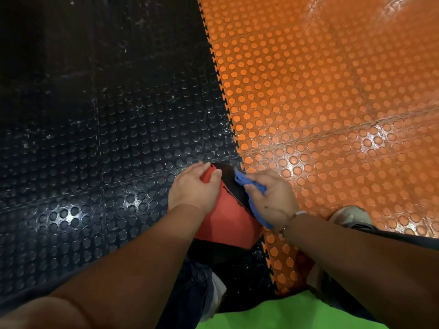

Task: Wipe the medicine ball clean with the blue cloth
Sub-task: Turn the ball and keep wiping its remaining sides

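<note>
A red and black medicine ball [225, 219] rests on the floor just below the middle of the head view, at the seam between the black and orange mats. My left hand [193, 187] grips its upper left side, fingers curled over the red panel. My right hand [270, 198] presses a crumpled blue cloth [242, 180] against the ball's black panel on the right; the cloth's tail hangs out under the wrist. Both forearms hide much of the ball's near side.
Studded black floor tiles [95, 138] cover the left, studded orange tiles [332, 91] the right, joined by a jagged interlocking seam. My shoe [351, 216] stands on the orange tiles beside the ball. A green shirt [285, 314] fills the bottom edge.
</note>
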A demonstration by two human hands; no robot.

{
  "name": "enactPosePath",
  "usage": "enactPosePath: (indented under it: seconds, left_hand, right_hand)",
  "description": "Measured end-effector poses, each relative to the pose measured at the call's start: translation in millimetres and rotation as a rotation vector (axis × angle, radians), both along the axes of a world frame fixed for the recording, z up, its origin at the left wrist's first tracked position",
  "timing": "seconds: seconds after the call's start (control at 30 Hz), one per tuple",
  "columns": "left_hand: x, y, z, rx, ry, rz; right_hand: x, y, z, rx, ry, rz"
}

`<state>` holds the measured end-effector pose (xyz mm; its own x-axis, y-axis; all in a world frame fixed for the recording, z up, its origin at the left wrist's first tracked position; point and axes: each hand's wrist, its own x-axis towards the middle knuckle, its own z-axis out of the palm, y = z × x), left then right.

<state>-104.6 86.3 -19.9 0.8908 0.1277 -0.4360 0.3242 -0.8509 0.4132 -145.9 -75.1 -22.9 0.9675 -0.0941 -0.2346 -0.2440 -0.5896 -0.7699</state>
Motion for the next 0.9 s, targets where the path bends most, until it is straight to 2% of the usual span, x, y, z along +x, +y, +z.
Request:
enactPosePath:
  seconds: [0.1, 0.13, 0.27, 0.33, 0.43, 0.5, 0.57, 0.67, 0.73, 0.83, 0.9]
  left_hand:
    - [3, -3, 1, 0.01, -0.003, 0.021]
    - [5, -5, 0, 0.013, -0.001, 0.025]
    - [8, -2, -1, -0.01, 0.014, 0.063]
    - [7, 0, -1, -0.031, 0.011, 0.068]
    - [4, -1, -1, -0.028, -0.003, 0.052]
    - [4, -3, -1, -0.02, -0.015, 0.043]
    - [5, -3, -1, -0.012, -0.017, 0.053]
    - [4, 1, -2, -0.027, -0.013, 0.074]
    - [2, 1, -2, -0.045, -0.014, 0.065]
    - [-1, 1, 0, -0.047, -0.027, 0.038]
    - [-2, 3, -1, -0.046, -0.041, 0.035]
  right_hand:
    - [16, -9, -2, -0.008, 0.282, -0.159]
    - [20, -6, 0, -0.028, 0.296, -0.134]
    - [8, 15, 18, -0.077, -0.005, 0.14]
    - [1, 8, 8, -0.045, -0.028, 0.103]
    - [9, -13, -10, -0.001, 0.244, -0.14]
    - [13, -13, -12, -0.036, 0.335, -0.168]
    - [12, 1, 1, -0.105, 0.186, -0.045]
    - [-1, 13, 13, -0.098, -0.04, 0.12]
    - [0, 0, 2, -0.083, 0.054, 0.04]
    - [5, -20, -13, -0.117, 0.395, -0.08]
    - [5, -15, -12, -0.118, 0.404, -0.094]
